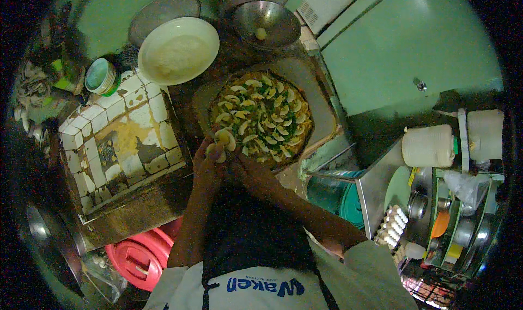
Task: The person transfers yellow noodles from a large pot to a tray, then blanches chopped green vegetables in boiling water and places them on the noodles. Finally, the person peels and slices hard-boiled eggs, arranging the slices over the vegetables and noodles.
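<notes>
**Kid:** What are the fingers doing?

**Helper:** Both hands meet near the middle of the picture. The left hand (210, 166) has its fingers (213, 153) curled in and pressed around a pale dumpling (217, 152). The right hand (238, 166) comes in just beside it, and its fingers touch the same dumpling. It is dark there, so I cannot tell how tight the right fingers are.

**Kid:** Where is the dumpling?

**Helper:** Right at the lower left edge of a big round tray (262, 117). Another dumpling (225, 138) sits just above the hands, at the tray's edge.

**Kid:** What is on the tray?

**Helper:** Lots of pale folded dumplings (271, 109), laid in rings, with green bits between them. The tray sits on a dark worktop (318, 100).

**Kid:** And around it?

**Helper:** Above the tray, at the top of the picture, is a shiny metal bowl (266, 20) with one small round lump (261, 33) inside. To its left is a white bowl (178, 50) with white stuff in it. A small green tub (102, 76) is at the upper left. Below that is a block of cracked white tiles (117, 130).

**Kid:** What is down low?

**Helper:** A red lid (137, 258) at the lower left. On the right are a white jug (429, 145) and a tray of eggs (393, 224).
</notes>
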Tool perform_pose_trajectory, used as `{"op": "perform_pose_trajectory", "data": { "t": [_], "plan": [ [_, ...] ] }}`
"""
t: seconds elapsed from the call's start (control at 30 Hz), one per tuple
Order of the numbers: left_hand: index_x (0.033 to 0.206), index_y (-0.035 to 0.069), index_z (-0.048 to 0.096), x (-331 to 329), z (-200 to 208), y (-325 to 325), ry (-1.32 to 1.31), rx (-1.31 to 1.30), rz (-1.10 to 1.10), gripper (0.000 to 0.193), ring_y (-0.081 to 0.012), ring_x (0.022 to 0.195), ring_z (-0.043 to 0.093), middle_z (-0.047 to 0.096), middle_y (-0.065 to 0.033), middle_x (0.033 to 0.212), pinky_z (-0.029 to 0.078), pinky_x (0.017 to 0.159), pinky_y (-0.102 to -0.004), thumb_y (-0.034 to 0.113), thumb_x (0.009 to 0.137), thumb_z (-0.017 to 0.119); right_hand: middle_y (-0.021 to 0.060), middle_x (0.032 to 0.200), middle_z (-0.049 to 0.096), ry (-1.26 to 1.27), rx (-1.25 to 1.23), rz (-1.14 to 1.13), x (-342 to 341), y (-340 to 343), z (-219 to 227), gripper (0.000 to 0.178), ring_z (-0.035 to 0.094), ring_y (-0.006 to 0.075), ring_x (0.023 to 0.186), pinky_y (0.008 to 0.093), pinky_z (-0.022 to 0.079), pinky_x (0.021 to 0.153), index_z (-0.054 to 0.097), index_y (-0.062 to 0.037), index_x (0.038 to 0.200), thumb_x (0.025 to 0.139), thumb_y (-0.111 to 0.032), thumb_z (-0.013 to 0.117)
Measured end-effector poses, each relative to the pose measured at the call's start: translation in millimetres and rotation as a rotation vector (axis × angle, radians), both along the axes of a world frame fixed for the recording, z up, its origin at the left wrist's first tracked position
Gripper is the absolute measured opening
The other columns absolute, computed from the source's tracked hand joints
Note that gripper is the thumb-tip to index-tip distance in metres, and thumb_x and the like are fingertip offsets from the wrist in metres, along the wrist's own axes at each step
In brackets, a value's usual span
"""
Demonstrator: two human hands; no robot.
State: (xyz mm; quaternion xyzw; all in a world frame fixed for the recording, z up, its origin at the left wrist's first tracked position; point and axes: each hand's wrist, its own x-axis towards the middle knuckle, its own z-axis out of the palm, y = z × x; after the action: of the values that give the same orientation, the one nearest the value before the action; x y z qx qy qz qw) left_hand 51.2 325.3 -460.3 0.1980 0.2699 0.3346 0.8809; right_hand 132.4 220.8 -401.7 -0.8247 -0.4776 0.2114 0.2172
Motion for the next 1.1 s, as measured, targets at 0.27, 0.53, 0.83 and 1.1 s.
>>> {"op": "perform_pose_trajectory", "data": {
  "t": [0.27,0.53,0.83,1.1],
  "plan": [
    [0.127,0.0,0.058,23,11,8,0.068,-0.009,-0.189,0.038,-0.0272,0.107,0.067,0.065,-0.0158,0.12,0.059,0.091,-0.0377,0.013,0.093,0.067,0.0166,0.098,0.065,0.261,0.099,-0.112,58,-46,43,0.031,0.064,0.0322,0.09,0.0414,0.052,0.079,0.061,-0.006,0.128,0.101,-0.02,0.055],
    [0.127,0.001,0.058,59,13,-14,0.291,0.011,-0.135,0.036,-0.0244,0.099,0.069,0.067,-0.015,0.115,0.059,0.085,-0.0362,0.006,0.092,0.063,0.0156,0.098,0.064,0.305,0.123,-0.12,82,-66,10,0.026,0.064,0.0324,0.09,0.0414,0.052,0.08,0.066,-0.0054,0.121,0.097,-0.015,0.06],
    [0.124,-0.003,0.058,75,22,-9,0.406,-0.195,-0.022,0.038,-0.0258,0.094,0.07,0.068,-0.0143,0.104,0.059,0.082,-0.0369,0.008,0.089,0.065,0.0169,0.095,0.065,0.308,0.31,0.025,123,-54,-22,0.027,0.065,0.0346,0.088,0.0434,0.052,0.078,0.065,-0.0038,0.12,0.094,-0.013,0.064],
    [0.123,-0.005,0.058,85,16,12,0.459,-0.005,-0.07,0.038,-0.0255,0.095,0.069,0.066,-0.0161,0.11,0.061,0.081,-0.037,0.009,0.089,0.068,0.0139,0.092,0.07,0.846,0.089,-0.256,136,-20,-24,0.035,0.068,0.028,0.075,0.0411,0.055,0.068,0.059,-0.0014,0.128,0.099,-0.021,0.06]
  ]
}}
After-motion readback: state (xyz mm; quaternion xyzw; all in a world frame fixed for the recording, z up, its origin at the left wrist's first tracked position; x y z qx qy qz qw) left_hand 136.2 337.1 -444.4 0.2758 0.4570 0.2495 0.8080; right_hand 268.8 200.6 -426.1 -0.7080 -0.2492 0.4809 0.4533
